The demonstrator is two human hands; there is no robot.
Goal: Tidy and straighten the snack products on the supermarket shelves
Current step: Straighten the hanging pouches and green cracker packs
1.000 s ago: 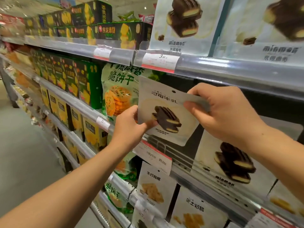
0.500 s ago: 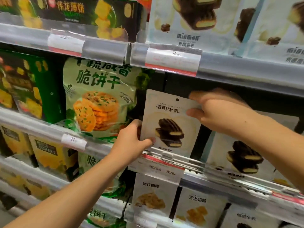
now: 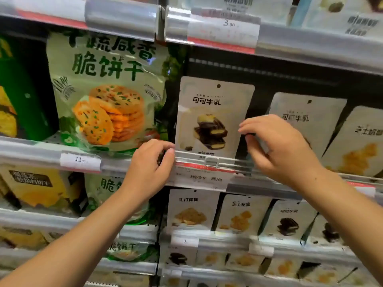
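A white pouch picturing chocolate sandwich biscuits [image 3: 213, 117] stands upright on the middle shelf, its bottom edge behind the clear front rail [image 3: 207, 161]. My left hand [image 3: 149, 168] pinches the pouch's lower left corner just above the rail, fingers curled. My right hand [image 3: 277, 146] grips the pouch's right edge at mid height between thumb and fingers. A second pouch of the same kind [image 3: 306, 121] leans back to the right, partly hidden by my right hand.
A large green cracker bag [image 3: 107, 94] stands directly left of the pouch. A pouch with a yellow snack picture [image 3: 360, 146] leans at the far right. The upper shelf's edge with a price tag [image 3: 223, 27] hangs overhead. Lower shelves hold several small white pouches [image 3: 192, 212].
The pouch went from tilted in the air down onto the shelf and now stands straight behind the rail. My right hand slid from its top corner to its right edge.
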